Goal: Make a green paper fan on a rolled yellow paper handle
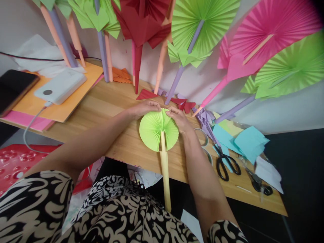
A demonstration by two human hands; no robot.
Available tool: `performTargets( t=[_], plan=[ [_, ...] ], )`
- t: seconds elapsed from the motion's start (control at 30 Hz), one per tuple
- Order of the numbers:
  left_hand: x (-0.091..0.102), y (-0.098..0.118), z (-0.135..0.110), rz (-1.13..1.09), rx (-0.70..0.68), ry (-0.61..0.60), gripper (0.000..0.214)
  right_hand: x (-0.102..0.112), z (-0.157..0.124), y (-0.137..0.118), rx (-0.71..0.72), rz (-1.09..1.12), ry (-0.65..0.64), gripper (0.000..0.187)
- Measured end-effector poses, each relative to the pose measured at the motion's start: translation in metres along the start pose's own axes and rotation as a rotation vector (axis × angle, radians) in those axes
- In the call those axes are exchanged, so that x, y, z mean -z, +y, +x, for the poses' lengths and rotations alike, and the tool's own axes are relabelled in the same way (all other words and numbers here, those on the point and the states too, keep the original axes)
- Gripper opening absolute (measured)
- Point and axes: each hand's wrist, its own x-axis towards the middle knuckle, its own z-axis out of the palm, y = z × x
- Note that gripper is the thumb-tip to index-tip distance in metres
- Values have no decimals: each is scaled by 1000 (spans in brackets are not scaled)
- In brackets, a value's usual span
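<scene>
A round, pleated lime-green paper fan (149,133) lies on the wooden table in front of me. Its pale yellow rolled-paper handle (165,179) points toward my body and sticks out past the table edge. At the fan's top, my left hand (146,108) pinches the pleats from the left side. From the right, my right hand (178,118) grips the upper rim, with fingers closed on the paper. Both hands are close together, one on each side of the top seam. A narrow gap shows in the fan beside the handle's upper end.
Several finished paper fans, such as a pink one (275,33), lean on the wall. Rolls of tape (202,136), black-handled scissors (225,165), another pair of scissors (260,185) and turquoise paper (250,143) lie right. A power bank (60,86) and phone (16,87) rest left.
</scene>
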Motion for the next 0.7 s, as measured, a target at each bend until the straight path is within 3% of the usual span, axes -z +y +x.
performTargets(
  t=[0.53,0.7],
  plan=[
    [4,-3,3,-65,-19,-19,13,3,2,4,31,88,5,33],
    [3,-4,3,-58,-7,2,13,7,-2,2,-16,113,-96,51]
  ],
)
